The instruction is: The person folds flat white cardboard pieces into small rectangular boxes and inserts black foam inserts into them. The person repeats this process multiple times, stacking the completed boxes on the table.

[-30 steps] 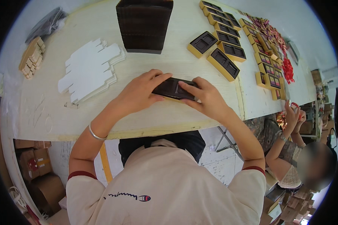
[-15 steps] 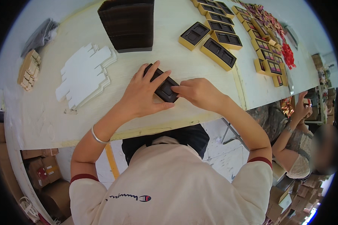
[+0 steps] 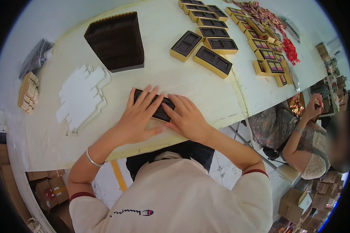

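A small black moulded tray (image 3: 160, 113) lies flat on the table in front of me, set at a slant. Across its left part spread the fingers of my left hand (image 3: 138, 118), open, with the thumb along the near edge. My right hand (image 3: 188, 120) rests over the right end, its fingers stretched out and lying on the tray. Both hands partly cover it, and whether a box surrounds it is hidden. Beyond stand a tall stack of black trays (image 3: 116, 44) and, to the right, gold boxes with black trays (image 3: 212, 61).
Flat white card blanks (image 3: 81, 97) lie stacked at left, near small cream boxes (image 3: 28, 93). At far right sit filled gold boxes (image 3: 274, 66) and red ribbon (image 3: 289, 51). A co-worker (image 3: 305, 151) sits on the right, holding something small. Cartons (image 3: 52, 192) are below the table.
My right hand has gone from a pinch at the tray's right end to stretched fingers laid over it. My left fingers stay spread on it. The whole view has shifted.
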